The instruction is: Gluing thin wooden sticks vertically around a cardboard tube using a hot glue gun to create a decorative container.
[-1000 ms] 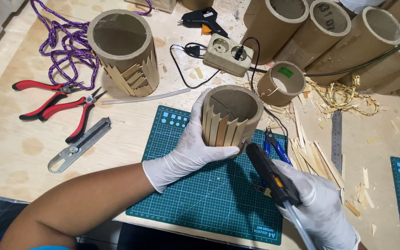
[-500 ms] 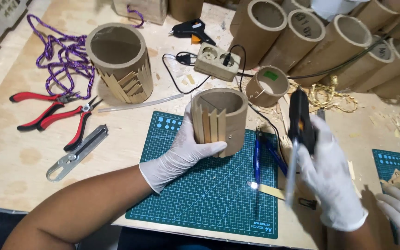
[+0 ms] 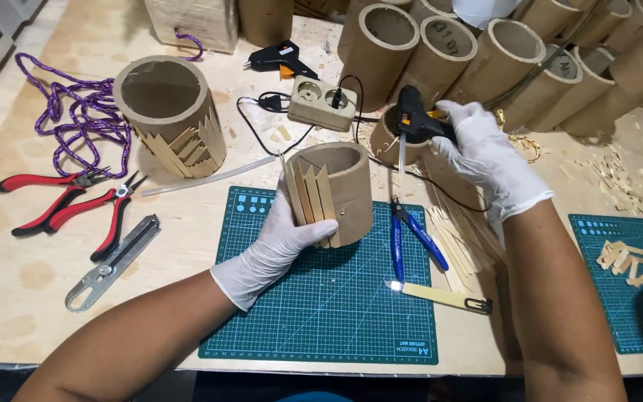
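Gloved left hand (image 3: 280, 249) wraps its fingers (image 3: 314, 232) around the lower side of a cardboard tube (image 3: 334, 192), thumb side pressing on the wooden sticks (image 3: 311, 195) glued along the tube wall. Tube stands upright on the far edge of the green cutting mat (image 3: 321, 298), just beyond the fingertips. Right hand (image 3: 489, 160), also gloved, has its fingers closed around a black glue gun (image 3: 416, 123), held up off the surface, nozzle side toward the tube, a glue stick (image 3: 401, 160) hanging below the grip. Gun sits well to the right of the left fingers, apart from the tube. Blue cutters (image 3: 411, 237) lie on the mat right of the left fingers, a yellow-handled knife (image 3: 440, 296) nearer the body. Left of the left hand on the surface: red pliers (image 3: 76, 205), a grey metal cutter (image 3: 113, 262), purple rope (image 3: 68, 112). Beyond the fingers: a second stick-clad tube (image 3: 169, 112), a power strip (image 3: 321, 103), another glue gun (image 3: 277, 58), and a row of plain tubes (image 3: 500, 59).
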